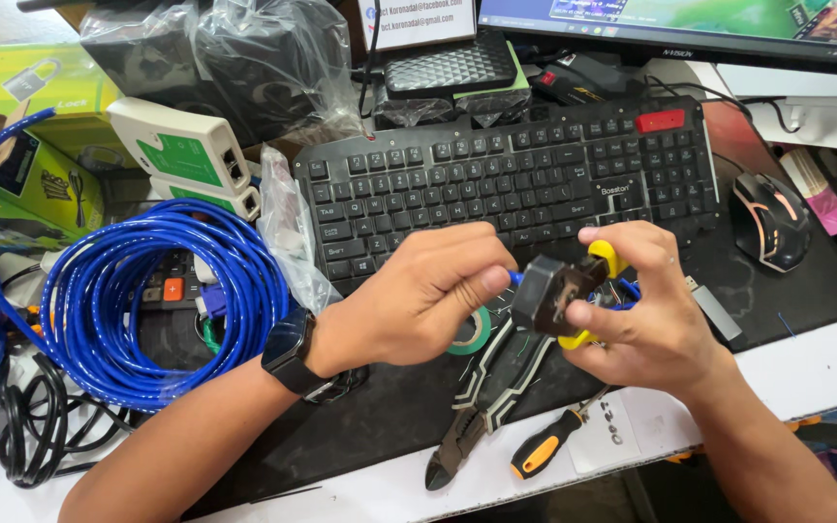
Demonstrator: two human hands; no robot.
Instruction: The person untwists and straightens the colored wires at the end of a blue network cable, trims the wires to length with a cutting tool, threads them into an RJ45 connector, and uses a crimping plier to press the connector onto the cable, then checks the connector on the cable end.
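Both hands meet just in front of the keyboard (511,174), over the black mat (380,407). The right hand (646,310) grasps a black and yellow tool (559,289), thumb below and fingers wrapped over the yellow handle; the tool's dark head faces left, toward the other hand. The left hand (418,295) is pinched shut on the end of a blue cable (515,277), thumb and forefinger touching it right where it meets the tool's head. Only a short stub of cable shows between the fingers and the tool.

Key relation: the cable end lies to the right of the left hand and points along a left-to-right line straight at the tool's head. The two are touching or nearly so; whether the end is seated inside cannot be told. The left hand is the nearer one to the cable end; the right hand carries the tool alone.

On the mat, nearer the person than the keyboard: a green tape roll (472,331) under the left hand, pliers (481,402) and an orange-handled screwdriver (546,444). Left of the keyboard lies a large blue cable coil (152,300), with a white and green tester (178,145) beyond it. A mouse (769,218) sits right of the keyboard; a monitor (680,24) stands behind it. The surface is crowded, with little free room on the left.
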